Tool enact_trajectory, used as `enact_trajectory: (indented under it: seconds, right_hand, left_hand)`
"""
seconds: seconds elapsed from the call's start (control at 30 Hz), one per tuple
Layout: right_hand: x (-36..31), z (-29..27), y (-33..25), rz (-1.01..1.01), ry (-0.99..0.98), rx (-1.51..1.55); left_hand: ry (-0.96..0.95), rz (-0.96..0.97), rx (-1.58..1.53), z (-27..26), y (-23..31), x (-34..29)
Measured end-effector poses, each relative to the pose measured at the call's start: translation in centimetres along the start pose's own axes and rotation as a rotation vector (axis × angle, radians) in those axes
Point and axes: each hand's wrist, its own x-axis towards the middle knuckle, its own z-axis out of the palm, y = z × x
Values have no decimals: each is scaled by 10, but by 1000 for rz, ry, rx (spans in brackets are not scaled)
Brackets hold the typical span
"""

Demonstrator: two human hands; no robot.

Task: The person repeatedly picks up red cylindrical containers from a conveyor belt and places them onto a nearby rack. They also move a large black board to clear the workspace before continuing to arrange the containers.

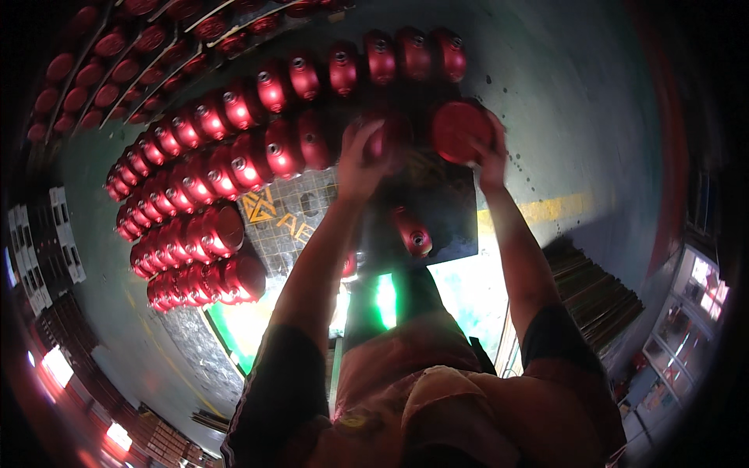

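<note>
My right hand [493, 156] grips the side of a red canister [456, 131], whose flat round end faces up. Farther left, my left hand [361, 162] is closed around another red canister [390, 138], dark and blurred at the right end of a row. A single red canister [412, 232] with a small metal neck lies on the dark mat [449, 203] between my forearms. Part of one more red piece [349, 265] shows beside my left forearm.
Several long rows of red canisters [242, 161] curve across the left and far side. Racks of red round pieces [90, 74] stand at far left. A stack of flat brown strips [593, 288] sits at right. A yellow floor line [546, 209] runs behind my right forearm.
</note>
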Motion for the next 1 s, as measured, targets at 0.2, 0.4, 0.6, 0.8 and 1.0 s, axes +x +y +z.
enact_trajectory:
  seconds: [0.2,0.4,0.6,0.8,1.0]
  right_hand:
    - [-131,-29,-40,344,-408,709]
    - [-303,53,42,874,-523,562]
    - [-431,126,93,1180,-1051,540]
    - [-500,229,35,630,-1678,416]
    - [-536,246,54,487,-1562,-410]
  left_hand:
    - [80,-398,-1009,-147,42,-185]
    - [336,-646,-1339,-211,61,-392]
    - [522,-736,-821,-232,3,-569]
    - [379,-54,-2315,-234,-62,-654]
    - [630,-48,-2197,-229,-71,-699]
